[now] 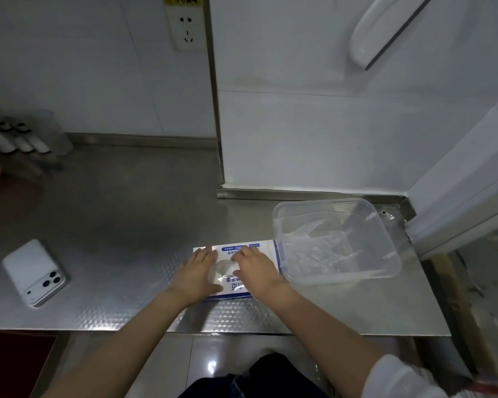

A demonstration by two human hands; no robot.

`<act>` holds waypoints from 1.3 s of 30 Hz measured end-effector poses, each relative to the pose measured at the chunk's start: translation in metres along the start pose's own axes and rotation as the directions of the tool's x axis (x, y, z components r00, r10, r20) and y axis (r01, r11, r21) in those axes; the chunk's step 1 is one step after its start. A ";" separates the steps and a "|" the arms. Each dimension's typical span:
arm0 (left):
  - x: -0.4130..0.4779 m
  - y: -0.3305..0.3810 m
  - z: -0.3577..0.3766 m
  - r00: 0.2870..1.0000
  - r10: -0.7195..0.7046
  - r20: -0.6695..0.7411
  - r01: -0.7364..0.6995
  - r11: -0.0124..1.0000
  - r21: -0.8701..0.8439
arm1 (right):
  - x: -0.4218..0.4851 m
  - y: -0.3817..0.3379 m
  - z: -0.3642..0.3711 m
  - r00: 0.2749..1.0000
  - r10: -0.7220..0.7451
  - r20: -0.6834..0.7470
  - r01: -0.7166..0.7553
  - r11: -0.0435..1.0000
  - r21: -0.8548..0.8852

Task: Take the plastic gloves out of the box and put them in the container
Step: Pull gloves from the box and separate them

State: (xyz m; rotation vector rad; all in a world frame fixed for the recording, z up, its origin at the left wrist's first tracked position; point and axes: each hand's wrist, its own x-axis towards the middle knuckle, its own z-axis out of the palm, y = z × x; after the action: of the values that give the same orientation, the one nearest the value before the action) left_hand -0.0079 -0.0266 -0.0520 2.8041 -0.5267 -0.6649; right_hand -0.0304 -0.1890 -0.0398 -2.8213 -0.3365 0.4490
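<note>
In the head view, the glove box [243, 247] is lying flat on the steel counter [127, 239], just beside the clear plastic container [385, 234] and seemingly touching it. The box is being pressed down by the left hand [197, 275], whose fingers are laid straight and flat on its top. The right hand [256, 270] is being held over the oval opening, where crumpled plastic gloves [223, 268] are showing. Its fingers are bent, but whether a glove is being pinched cannot be told. A heap of gloves [314, 248] is already lying in the container — so the task is being judged partly done, with more gloves left in the box.
</note>
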 end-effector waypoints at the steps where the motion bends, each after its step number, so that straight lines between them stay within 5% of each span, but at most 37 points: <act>1: 0.000 0.000 0.001 1.000 0.012 0.012 -0.012 1.000 -0.017 | 0.002 0.001 0.000 1.000 0.020 0.003 -0.019 1.000 -0.019; 8: 0.003 -0.002 0.002 0.999 0.032 -0.020 -0.034 0.993 -0.113 | 0.009 -0.004 -0.006 0.999 0.026 -0.044 -0.031 0.993 -0.116; 14: 0.005 -0.003 0.006 0.999 0.027 -0.032 -0.031 0.992 -0.122 | 0.008 -0.003 -0.020 0.983 0.104 -0.151 -0.089 0.991 0.099; 22: 0.006 -0.005 0.009 0.999 0.026 -0.043 -0.031 0.992 -0.119 | 0.020 -0.017 -0.009 0.999 0.035 0.027 -0.035 0.999 0.011; 28: 0.007 -0.006 0.011 0.998 0.027 -0.054 -0.034 0.992 -0.125 | 0.025 -0.025 0.002 0.998 0.064 -0.006 -0.064 0.991 -0.117; 33: 0.009 -0.008 0.013 0.998 0.030 -0.054 -0.036 0.993 -0.109 | 0.020 -0.011 -0.007 0.993 0.096 -0.067 -0.097 0.995 -0.013; 39: 0.007 -0.008 0.011 0.998 0.030 -0.060 -0.036 0.993 -0.111 | 0.014 0.008 -0.022 0.967 0.225 -0.115 -0.173 0.921 0.348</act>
State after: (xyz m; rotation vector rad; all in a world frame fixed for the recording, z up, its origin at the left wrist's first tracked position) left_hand -0.0044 -0.0239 -0.0664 2.6952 -0.5075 -0.5859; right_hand -0.0084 -0.1979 -0.0262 -2.5405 0.0594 0.2936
